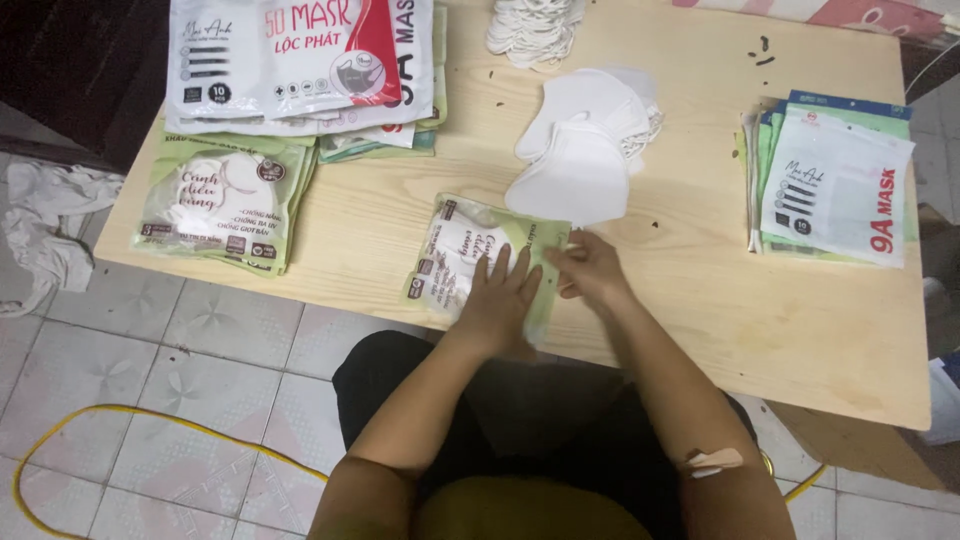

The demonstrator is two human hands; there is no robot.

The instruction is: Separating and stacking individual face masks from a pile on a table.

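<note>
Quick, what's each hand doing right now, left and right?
Left hand: open, palm flat on the green mask packet on the wooden table.
Right hand: fingers closed, pinching the packet's right edge.

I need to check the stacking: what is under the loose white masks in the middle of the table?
The white masks lie overlapping straight on the bare wooden table; their near edge touches the green pouch. Anything beneath the pile itself is covered.

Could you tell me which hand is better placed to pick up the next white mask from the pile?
Probably the right hand: it sits nearest the white masks, while the left hand lies flat on the green pouch.
</note>
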